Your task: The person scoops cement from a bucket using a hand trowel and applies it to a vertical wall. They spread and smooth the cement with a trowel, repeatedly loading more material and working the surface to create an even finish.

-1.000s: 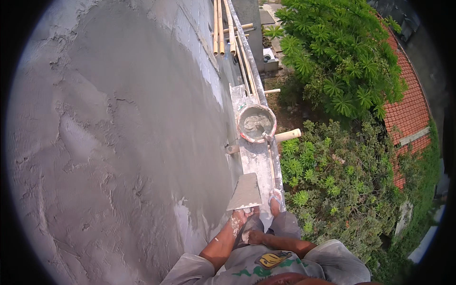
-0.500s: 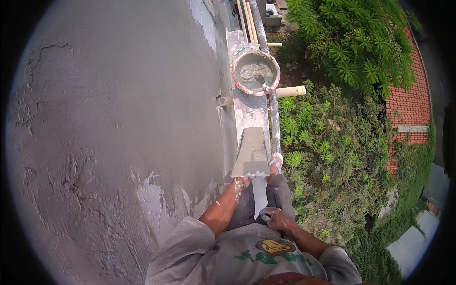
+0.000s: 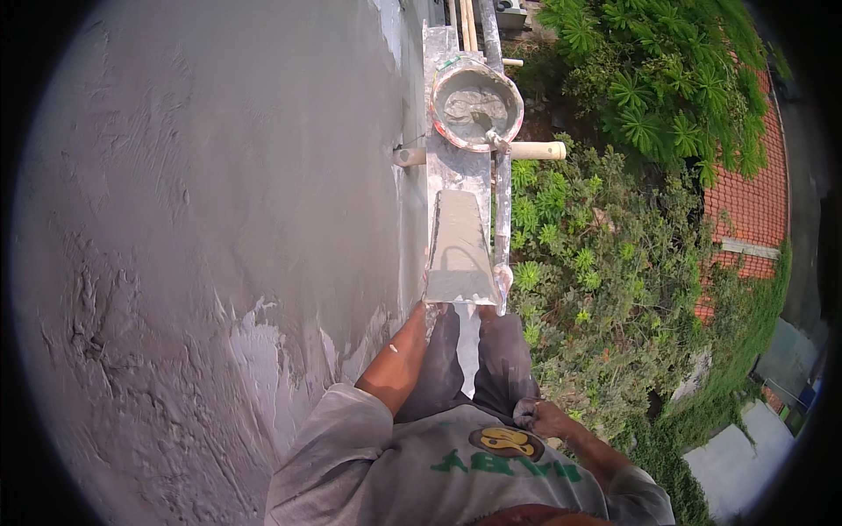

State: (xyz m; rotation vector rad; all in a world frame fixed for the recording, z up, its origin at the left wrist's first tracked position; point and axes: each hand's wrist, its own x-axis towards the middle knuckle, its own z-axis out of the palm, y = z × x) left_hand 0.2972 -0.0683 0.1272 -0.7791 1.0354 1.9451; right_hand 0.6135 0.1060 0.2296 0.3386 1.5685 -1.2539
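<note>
My left arm reaches forward along the wall to the near end of a long tapered plastering float (image 3: 458, 250). Its visible face is grey, with a curved shadow across the lower half. My left hand (image 3: 433, 309) shows only in part at the near edge, the fingers hidden behind the float. Close to my right thigh, my right hand (image 3: 537, 417) is closed in a fist; what it holds, if anything, cannot be made out. Beyond the float stands a round bucket (image 3: 438, 118) of wet grey mortar, a mortar-caked handle (image 3: 498, 142) leaning on its rim.
Wet grey render covers the wall (image 3: 219, 175) on my left, rough toward the lower part. I stand on a narrow plank (image 3: 456, 167) with a rail pole (image 3: 503, 206) along its right side. A pole (image 3: 537, 151) crosses beneath. Shrubs (image 3: 605, 263) and a tiled roof (image 3: 745, 202) lie below.
My right hand has moved slightly right and down, away from my lap. The float, bucket and plank appear higher in the view, and the float stands a little more upright.
</note>
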